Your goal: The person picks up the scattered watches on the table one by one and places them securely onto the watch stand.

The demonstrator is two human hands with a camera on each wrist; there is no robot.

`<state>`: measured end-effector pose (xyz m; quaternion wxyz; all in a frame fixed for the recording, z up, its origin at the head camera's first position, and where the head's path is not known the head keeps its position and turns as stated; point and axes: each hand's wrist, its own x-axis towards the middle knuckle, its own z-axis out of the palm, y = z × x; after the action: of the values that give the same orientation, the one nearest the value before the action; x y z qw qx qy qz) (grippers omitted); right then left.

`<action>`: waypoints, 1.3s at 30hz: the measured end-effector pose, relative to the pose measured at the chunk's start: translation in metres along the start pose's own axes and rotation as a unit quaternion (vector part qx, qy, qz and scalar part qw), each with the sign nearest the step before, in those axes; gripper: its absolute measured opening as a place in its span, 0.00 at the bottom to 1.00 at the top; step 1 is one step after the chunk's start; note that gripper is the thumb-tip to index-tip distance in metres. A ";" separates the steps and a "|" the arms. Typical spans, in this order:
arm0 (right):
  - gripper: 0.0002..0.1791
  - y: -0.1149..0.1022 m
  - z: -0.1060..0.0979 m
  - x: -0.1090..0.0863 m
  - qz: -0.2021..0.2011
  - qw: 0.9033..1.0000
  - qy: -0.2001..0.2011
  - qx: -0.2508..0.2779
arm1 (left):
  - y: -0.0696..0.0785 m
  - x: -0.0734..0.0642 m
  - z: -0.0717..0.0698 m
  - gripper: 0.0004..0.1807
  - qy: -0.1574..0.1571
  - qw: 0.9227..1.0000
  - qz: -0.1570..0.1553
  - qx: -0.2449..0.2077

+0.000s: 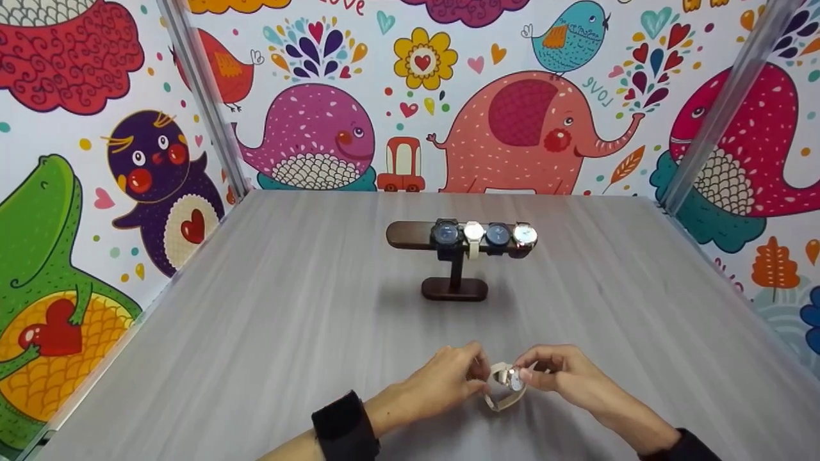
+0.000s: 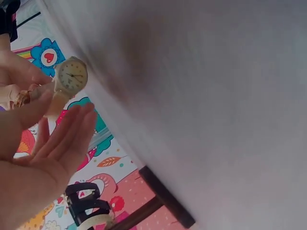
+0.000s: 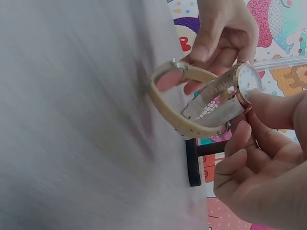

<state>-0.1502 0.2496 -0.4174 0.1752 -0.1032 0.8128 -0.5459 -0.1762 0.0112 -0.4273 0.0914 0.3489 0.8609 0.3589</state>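
Observation:
Low over the near part of the table, both hands work at two wristwatches. One is a cream-strapped watch [image 2: 73, 75] with a round pale dial, its strap bent into a loop. The other is a rose-gold watch [image 3: 248, 82] with a pale strap, which passes through that loop. My right hand [image 1: 567, 374] pinches the rose-gold watch at its case, the thumb by the dial. My left hand [image 1: 448, 374] pinches the cream strap between thumb and fingers; the exact contact is partly hidden.
Beyond the hands, a dark wooden watch stand [image 1: 410, 235] holds several watches, among them a black watch [image 1: 446, 234], a white watch [image 1: 474, 232] and a dark blue watch [image 1: 498, 234]. The grey table [image 1: 307, 288] meets cartoon-printed walls [image 1: 410, 64].

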 end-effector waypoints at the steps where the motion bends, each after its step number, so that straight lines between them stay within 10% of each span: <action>1: 0.16 0.000 0.001 0.000 -0.006 1.000 0.003 -0.002 | 0.001 0.002 0.000 0.09 0.003 1.000 -0.014 -0.022; 11: 0.05 0.008 0.010 0.003 -0.195 0.979 0.017 -0.056 | -0.002 0.005 -0.004 0.10 0.034 0.991 -0.094 -0.085; 20: 0.16 -0.013 0.009 -0.003 -0.076 0.997 0.032 0.004 | -0.005 0.002 -0.003 0.07 0.032 0.989 -0.124 -0.075; 28: 0.20 -0.019 0.014 -0.001 -0.059 0.996 0.047 0.037 | -0.006 -0.002 -0.002 0.04 0.043 0.990 -0.117 -0.071; 39: 0.20 -0.026 0.018 0.003 -0.046 0.995 0.026 0.083 | 0.009 -0.014 -0.015 0.17 0.130 0.991 -0.036 0.014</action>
<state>-0.1466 0.2229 -0.4006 0.1368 -0.1118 0.7633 -0.6213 -0.1671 -0.0017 -0.4115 -0.0136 0.2697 0.8823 0.3856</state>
